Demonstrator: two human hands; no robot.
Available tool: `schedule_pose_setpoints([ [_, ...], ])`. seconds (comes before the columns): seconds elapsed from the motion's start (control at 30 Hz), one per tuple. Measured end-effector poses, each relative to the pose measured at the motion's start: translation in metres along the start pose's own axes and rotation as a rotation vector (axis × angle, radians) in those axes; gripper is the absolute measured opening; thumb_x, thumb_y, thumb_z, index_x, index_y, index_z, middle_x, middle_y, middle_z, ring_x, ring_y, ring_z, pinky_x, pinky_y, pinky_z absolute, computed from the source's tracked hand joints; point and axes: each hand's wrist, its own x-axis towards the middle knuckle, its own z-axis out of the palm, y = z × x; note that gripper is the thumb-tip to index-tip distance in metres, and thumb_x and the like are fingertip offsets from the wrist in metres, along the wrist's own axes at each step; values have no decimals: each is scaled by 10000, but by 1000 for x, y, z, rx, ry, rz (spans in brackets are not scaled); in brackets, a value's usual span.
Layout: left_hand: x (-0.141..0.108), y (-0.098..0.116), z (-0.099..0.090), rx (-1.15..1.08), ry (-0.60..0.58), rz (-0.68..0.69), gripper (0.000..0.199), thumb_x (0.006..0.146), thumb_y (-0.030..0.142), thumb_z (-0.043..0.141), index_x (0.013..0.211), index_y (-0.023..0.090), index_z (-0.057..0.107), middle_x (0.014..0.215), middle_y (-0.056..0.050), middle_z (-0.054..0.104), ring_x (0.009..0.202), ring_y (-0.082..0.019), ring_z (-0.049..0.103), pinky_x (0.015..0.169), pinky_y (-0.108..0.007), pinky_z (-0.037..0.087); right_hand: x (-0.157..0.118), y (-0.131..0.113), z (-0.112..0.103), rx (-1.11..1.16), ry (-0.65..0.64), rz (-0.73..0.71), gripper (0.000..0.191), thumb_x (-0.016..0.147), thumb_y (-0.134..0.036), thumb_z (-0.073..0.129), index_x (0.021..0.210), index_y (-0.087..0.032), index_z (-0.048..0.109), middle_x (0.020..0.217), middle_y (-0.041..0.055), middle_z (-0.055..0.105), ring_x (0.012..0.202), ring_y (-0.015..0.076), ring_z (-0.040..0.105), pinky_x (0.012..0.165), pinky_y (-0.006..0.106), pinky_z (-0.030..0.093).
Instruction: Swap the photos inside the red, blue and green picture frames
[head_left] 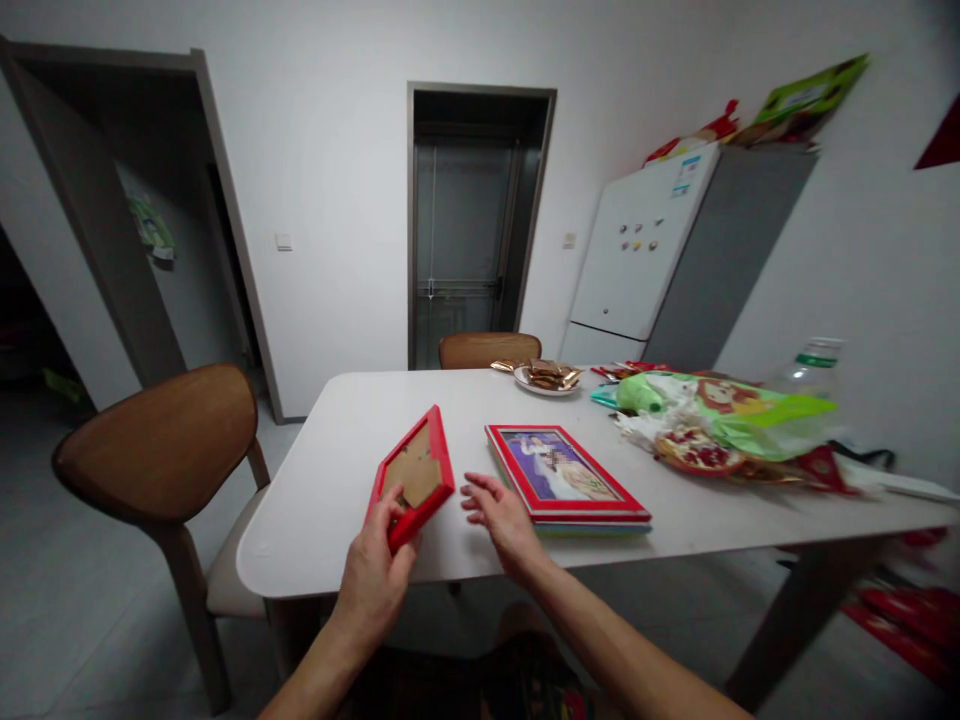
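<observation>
My left hand [379,565] grips a small red picture frame [447,470] by its near edge. The frame is tilted above the table, its brown backing board facing up toward me. Just to its right is my right hand [499,515], fingers apart and holding nothing. Beside that hand a larger red picture frame [592,505] lies face up, showing a picture with a purple background. It rests on a flat, greenish-edged item whose kind I cannot make out.
Under all this is a white table [315,500]. A plate [555,388] of wrapped snacks stands at the back. To the right lie a green plastic bag [772,420], a cut pomegranate [697,452] and a clear bottle [814,368]. A brown chair [161,440] stands at left.
</observation>
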Motion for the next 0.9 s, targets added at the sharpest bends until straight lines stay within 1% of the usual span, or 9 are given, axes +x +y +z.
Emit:
schedule_pose_setpoints([
  [0.1, 10, 23, 4, -419, 189, -146, 235, 739, 285, 490, 940, 171, 448, 972, -67, 588, 899, -204, 571, 791, -354, 447, -25, 10, 27, 266, -215, 261, 386, 660, -385, 553, 973, -164, 507, 760, 39, 617, 603, 132, 578, 536, 260, 442],
  [0.17, 17, 38, 12, -642, 231, -181, 303, 727, 312, 519, 979, 178, 420, 935, -49, 596, 843, -186, 591, 761, -344, 464, -32, 6, 36, 456, -225, 206, 342, 657, -367, 559, 933, -170, 512, 769, 33, 631, 658, 145, 594, 587, 275, 464],
  [0.23, 24, 50, 19, -782, 222, -153, 401, 710, 299, 550, 1056, 195, 375, 981, -46, 589, 884, -181, 580, 783, -340, 457, -27, -7, 28, 526, -168, 87, 318, 650, -327, 562, 924, -172, 519, 786, 33, 646, 719, 164, 603, 624, 281, 475],
  [0.3, 34, 57, 26, -844, 185, -108, 491, 693, 281, 579, 1116, 204, 342, 1060, -57, 567, 956, -186, 550, 824, -336, 437, -14, -27, 0, 438, -111, 33, 322, 669, -304, 537, 964, -174, 518, 771, 34, 657, 707, 181, 613, 605, 293, 485],
  [0.4, 46, 59, 48, -860, 46, -125, 491, 679, 266, 594, 1110, 162, 385, 1101, -86, 557, 992, -196, 532, 862, -328, 411, 16, -59, -64, 142, -18, 87, 316, 694, -251, 511, 1000, -172, 525, 703, 32, 664, 602, 178, 620, 550, 299, 489],
  [0.57, 47, 51, 112, -710, -217, -309, 301, 714, 182, 515, 1000, 111, 459, 975, -103, 629, 906, -186, 583, 802, -307, 445, 54, -76, -154, -143, -32, 92, 302, 662, -183, 549, 961, -146, 569, 705, 44, 674, 576, 168, 618, 560, 286, 494],
  [0.7, 42, 43, 152, -556, -213, -357, 259, 666, 135, 554, 923, 131, 515, 985, -96, 625, 917, -206, 571, 814, -320, 425, 70, -58, -183, -239, -24, 109, 306, 649, -175, 557, 951, -129, 582, 704, 49, 673, 565, 167, 610, 541, 281, 491],
  [0.8, 41, 37, 164, -462, -224, -374, 302, 655, 155, 570, 953, 142, 517, 1006, -97, 615, 922, -219, 565, 819, -327, 414, 77, -46, -190, -289, 18, 69, 328, 640, -172, 561, 965, -133, 589, 748, 51, 673, 593, 157, 608, 562, 271, 488],
  [0.9, 43, 34, 169, -411, -249, -384, 331, 682, 184, 550, 1009, 167, 496, 1002, -76, 620, 917, -205, 569, 810, -311, 419, 75, -42, -196, -415, 177, 37, 281, 622, -187, 584, 891, -122, 628, 734, 66, 671, 598, 153, 601, 569, 256, 478],
])
